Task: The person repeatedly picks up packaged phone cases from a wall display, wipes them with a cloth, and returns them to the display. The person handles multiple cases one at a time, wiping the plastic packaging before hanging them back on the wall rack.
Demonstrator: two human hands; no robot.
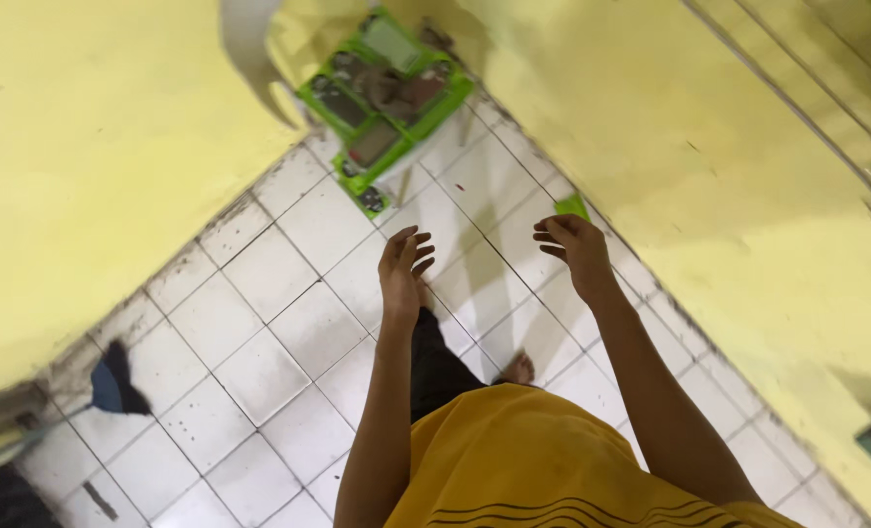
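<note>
We're looking straight down a narrow passage, and both hands are out in front of the body, holding nothing. The left hand (pixel 403 269) hangs over the white tiled floor (pixel 259 323), fingers loosely curled, palm turned inward, released and touching nothing. The right hand (pixel 574 246) is level with it and well apart from it, fingers bent downward in a loose curl, also released.

Just beyond the right hand's fingertips we see a small green scrap (pixel 572 206) lying on the floor right where the tiles meet the yellow wall (pixel 709 166) on the right side. That's the nearest thing to either hand; hand and scrap look apart, though the angle makes the gap hard to judge.

Further ahead, at the far end of the passage, sit the green trays (pixel 381 93), a cluster of them lying on the floor and filled with dark flat rectangular pieces, too blurred for us to tell what they are. They're well apart from both hands.

Below us there's the yellow shirt (pixel 543 460), a dark trouser leg and 1 bare foot (pixel 519 369) on the tiles. Off to the left, by the other yellow wall, lies a dark blue object (pixel 114 383) on the floor.
</note>
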